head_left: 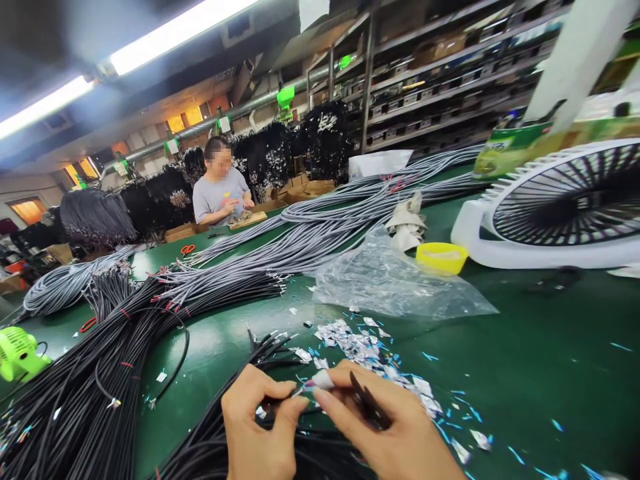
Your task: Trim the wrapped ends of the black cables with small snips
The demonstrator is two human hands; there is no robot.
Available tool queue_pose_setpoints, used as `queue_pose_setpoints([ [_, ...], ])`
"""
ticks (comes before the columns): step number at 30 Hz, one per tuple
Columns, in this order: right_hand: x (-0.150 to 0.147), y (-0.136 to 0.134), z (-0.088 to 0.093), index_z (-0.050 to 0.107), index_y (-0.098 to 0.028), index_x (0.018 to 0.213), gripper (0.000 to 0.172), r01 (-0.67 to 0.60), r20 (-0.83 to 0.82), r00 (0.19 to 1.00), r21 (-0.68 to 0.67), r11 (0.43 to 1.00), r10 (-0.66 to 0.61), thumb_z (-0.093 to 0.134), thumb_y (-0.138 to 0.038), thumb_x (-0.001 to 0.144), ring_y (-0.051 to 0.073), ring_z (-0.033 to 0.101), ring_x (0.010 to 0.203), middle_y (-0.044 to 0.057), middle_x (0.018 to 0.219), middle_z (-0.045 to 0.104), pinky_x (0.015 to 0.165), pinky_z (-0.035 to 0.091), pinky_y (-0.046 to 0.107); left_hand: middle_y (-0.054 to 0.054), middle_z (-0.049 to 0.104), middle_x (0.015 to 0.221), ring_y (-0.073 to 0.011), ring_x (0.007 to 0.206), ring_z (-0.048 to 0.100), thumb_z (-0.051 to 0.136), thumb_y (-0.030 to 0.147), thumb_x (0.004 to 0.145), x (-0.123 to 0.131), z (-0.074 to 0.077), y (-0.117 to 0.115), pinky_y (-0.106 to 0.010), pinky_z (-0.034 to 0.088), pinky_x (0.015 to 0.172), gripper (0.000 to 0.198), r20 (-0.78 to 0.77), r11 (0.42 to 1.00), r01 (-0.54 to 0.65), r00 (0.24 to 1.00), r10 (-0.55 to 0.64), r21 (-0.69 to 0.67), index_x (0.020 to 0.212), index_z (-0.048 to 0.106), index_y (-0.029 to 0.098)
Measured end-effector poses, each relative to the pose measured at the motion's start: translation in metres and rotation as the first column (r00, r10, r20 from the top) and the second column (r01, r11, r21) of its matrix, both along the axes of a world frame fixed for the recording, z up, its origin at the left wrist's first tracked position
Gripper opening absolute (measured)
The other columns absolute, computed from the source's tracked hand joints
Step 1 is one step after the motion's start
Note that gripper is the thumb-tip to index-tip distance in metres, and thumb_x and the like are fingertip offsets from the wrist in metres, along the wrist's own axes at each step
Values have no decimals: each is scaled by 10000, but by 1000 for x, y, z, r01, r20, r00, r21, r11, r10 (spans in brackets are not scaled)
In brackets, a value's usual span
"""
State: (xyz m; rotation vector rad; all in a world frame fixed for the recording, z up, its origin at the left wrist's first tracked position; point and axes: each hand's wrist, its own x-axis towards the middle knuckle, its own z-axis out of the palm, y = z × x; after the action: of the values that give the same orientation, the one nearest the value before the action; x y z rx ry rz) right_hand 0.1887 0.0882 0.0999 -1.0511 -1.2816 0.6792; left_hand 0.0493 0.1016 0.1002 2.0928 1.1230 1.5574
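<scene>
In the lower middle of the head view, my left hand (260, 420) is closed, pinching the end of a black cable between thumb and forefinger. Thin coloured wires (306, 385) stick out of that end towards my right hand (393, 423). Its thumb and a fingertip with a white cover (323, 379) close at the wires. Tucked in the right palm is a slim dark hand tool (369, 403); its exact kind is not clear. Beneath and behind my hands lie black cables (210, 427) and scraps of silvery foil (350, 341) with blue wire bits.
Bundles of grey cable (260, 257) stretch across the green table (540, 347). A clear plastic bag (395, 283), yellow bowl (442, 259) and white fan (565, 207) stand to the right. Across the table a person (220, 183) works with their hands. Orange-handled scissors (187, 249) lie beyond the cables.
</scene>
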Motion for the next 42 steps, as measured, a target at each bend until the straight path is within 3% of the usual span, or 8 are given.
queue_pose_setpoints([
  [5,7,6,-7,674,-201,711,211,-78,23,996,-158,984,82,583,-386,751,169,550,540,7,605,614,516,462,257,5,577,590,-126,541,519,620,142,780,6,0,-3,-218,414,503,112,26,998,-39,999,38,57,672,624,169],
  [9,10,9,-8,653,-186,813,233,-149,27,987,-215,965,159,575,-399,759,161,546,557,-12,594,584,529,458,247,7,563,582,-125,537,514,607,138,787,6,0,-3,-223,409,494,121,-12,996,-44,999,45,79,671,613,172],
  [12,10,8,-4,629,-183,711,231,-214,-8,976,-238,947,219,560,-395,772,139,493,534,-25,564,531,508,417,232,18,562,583,-114,539,520,607,112,782,5,-1,-2,-213,417,507,132,-36,993,-45,998,50,113,666,597,174],
  [16,8,5,2,581,-186,588,281,-198,-57,980,-310,930,189,556,-419,743,116,380,464,-49,490,428,448,319,237,25,555,575,-99,516,525,595,55,775,6,-2,0,-203,419,501,174,-81,970,-58,994,79,236,647,571,170],
  [22,5,6,9,511,-205,490,290,-175,-131,982,-357,918,137,572,-421,673,120,414,449,-45,442,459,495,379,247,29,526,518,-98,457,481,568,14,789,7,-5,3,-210,384,450,218,-157,876,-94,969,188,472,635,559,168],
  [27,5,8,7,548,-201,496,216,-173,-156,980,-375,911,121,585,-368,629,121,422,432,-51,423,459,487,398,254,25,528,488,-104,434,479,533,25,820,9,-6,4,-228,360,436,230,-239,846,-53,948,209,530,642,567,166],
  [38,1,7,-3,544,-189,490,217,14,-33,999,-284,959,-24,537,-317,665,110,395,386,-53,407,428,388,350,232,17,507,463,-115,426,459,519,31,844,15,-8,3,-248,320,426,217,-272,798,-81,916,296,597,676,589,149],
  [42,1,3,-10,580,-193,538,213,123,248,959,63,990,-135,512,-211,739,118,457,399,-30,458,499,410,381,226,24,447,450,-118,401,402,530,18,821,18,-13,3,-260,294,401,261,-236,831,-149,919,317,535,606,563,162],
])
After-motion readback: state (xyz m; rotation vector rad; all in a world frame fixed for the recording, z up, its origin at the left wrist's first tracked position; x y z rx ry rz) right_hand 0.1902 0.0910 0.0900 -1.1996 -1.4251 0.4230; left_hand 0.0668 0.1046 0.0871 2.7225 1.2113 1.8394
